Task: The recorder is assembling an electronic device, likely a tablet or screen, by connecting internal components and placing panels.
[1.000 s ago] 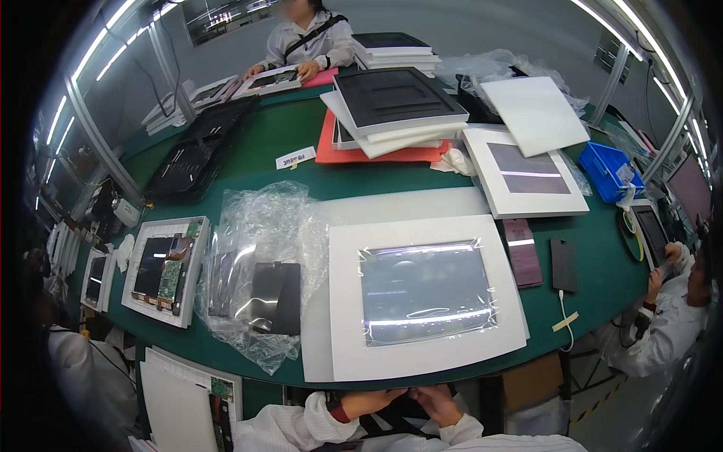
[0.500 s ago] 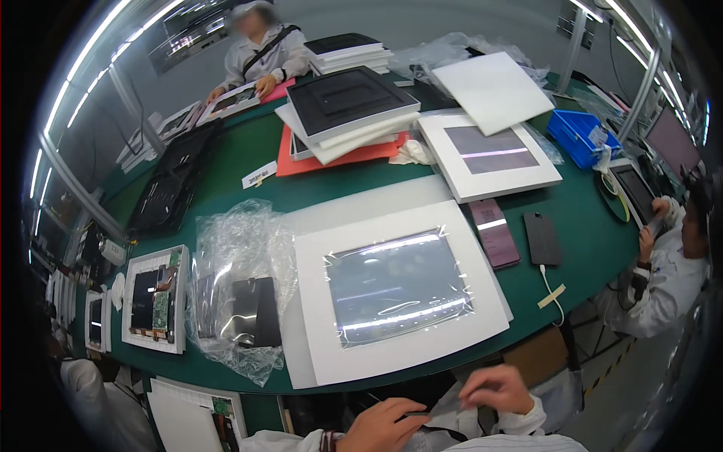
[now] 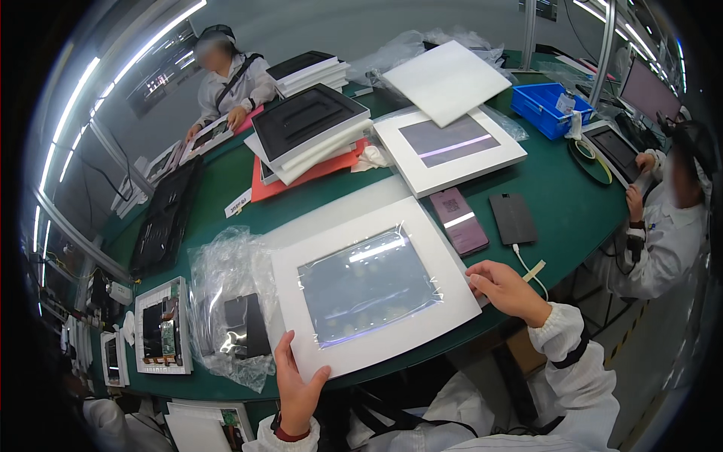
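A white-framed panel (image 3: 422,316) lies in front of me, with clear crinkled film (image 3: 369,290) over the grey screen in its middle. My left hand (image 3: 299,388) is at its near left corner, fingers and thumb spread around the corner. At the panel's right edge my right hand (image 3: 512,290) is closed, thumb and fingers pinching the edge; some fingertips are hidden. Beneath the panel a white foam sheet (image 3: 316,215) sticks out at the back. Left of it lies a clear plastic bag (image 3: 226,264) with a dark flat piece (image 3: 247,325) at it.
Beyond the panel are a purple phone (image 3: 459,222), a dark box with a white cable (image 3: 514,218) and another white-framed panel (image 3: 504,151). Stacked black-faced trays (image 3: 316,120), a blue bin (image 3: 538,109) and an opened circuit-board unit (image 3: 162,328) stand around. Two co-workers sit at the table.
Both hands have come up from my lap to the panel, the left to its near left corner, the right to its right edge. The view has shifted too.
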Demonstrator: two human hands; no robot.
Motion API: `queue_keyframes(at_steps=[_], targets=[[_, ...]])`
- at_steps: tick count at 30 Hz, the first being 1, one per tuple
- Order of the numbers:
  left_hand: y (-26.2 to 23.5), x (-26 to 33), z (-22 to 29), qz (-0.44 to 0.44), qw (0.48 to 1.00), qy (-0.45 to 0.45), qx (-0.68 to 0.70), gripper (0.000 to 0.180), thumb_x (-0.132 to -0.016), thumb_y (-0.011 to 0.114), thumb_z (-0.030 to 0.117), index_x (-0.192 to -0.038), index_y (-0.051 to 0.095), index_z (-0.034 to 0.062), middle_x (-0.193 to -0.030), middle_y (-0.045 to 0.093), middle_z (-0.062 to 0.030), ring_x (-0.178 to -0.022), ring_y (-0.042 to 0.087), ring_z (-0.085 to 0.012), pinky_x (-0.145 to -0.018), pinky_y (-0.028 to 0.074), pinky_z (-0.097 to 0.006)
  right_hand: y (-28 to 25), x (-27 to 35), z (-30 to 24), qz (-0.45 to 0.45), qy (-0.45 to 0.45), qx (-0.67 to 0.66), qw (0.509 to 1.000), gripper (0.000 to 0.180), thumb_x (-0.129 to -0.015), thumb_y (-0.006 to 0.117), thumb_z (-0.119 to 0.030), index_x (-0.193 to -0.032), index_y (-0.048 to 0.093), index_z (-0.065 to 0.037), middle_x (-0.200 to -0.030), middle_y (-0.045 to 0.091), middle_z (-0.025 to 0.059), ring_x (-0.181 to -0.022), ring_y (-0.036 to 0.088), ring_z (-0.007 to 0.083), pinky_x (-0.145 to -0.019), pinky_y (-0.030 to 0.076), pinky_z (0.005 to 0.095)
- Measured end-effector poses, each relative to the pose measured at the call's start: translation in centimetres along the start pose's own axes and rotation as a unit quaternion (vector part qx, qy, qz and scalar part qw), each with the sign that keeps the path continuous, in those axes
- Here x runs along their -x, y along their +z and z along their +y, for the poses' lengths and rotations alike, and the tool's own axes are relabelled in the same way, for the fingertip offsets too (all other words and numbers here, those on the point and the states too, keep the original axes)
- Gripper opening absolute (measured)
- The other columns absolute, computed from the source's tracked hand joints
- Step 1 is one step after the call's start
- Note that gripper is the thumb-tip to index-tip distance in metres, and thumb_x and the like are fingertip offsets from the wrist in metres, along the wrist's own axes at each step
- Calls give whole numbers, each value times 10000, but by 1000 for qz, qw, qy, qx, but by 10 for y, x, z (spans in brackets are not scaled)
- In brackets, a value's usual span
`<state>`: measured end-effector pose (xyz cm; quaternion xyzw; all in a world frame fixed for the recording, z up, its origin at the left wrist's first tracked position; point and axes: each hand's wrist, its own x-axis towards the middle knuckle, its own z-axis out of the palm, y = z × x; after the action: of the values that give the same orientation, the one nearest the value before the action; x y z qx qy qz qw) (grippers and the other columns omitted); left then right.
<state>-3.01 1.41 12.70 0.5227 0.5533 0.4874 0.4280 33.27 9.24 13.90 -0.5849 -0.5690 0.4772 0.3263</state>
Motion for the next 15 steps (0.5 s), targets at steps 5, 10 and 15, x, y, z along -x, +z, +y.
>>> queue_keyframes(at_steps=[5, 10, 15], targets=[[5, -1, 9, -4, 1000, -9, -20, 825, -665, 692, -10, -1362, 251, -14, -1320, 354, -186, -1243, 378, -267, -1062, 285, -354, 0, -10, -1, 6, 20, 35, 999, 289, -911, 504, -201, -1013, 577, 59, -812, 628, 91, -745, 581, 155, -708, 459, 303], [6, -1, 6, -16, 999, -2, -41, 879, -635, 774, 61, -1356, 275, -8, -1323, 347, -179, -1238, 371, -270, -1053, 290, -350, -8, -17, -10, -59, 95, -85, 990, 257, -923, 508, -214, -831, 598, 8, -702, 550, 32, -615, 483, 98, -570, 395, 235], [6, 5, 11, -16, 946, 99, -310, 948, -591, 835, 139, -1359, 297, 1, -1408, 274, -229, -1315, 290, -356, -1085, 237, -409, -6, -16, -39, -70, 16, -165, 984, 274, -921, 518, -203, -754, 589, 2, -647, 500, 5, -576, 425, 80, -545, 363, 229]])
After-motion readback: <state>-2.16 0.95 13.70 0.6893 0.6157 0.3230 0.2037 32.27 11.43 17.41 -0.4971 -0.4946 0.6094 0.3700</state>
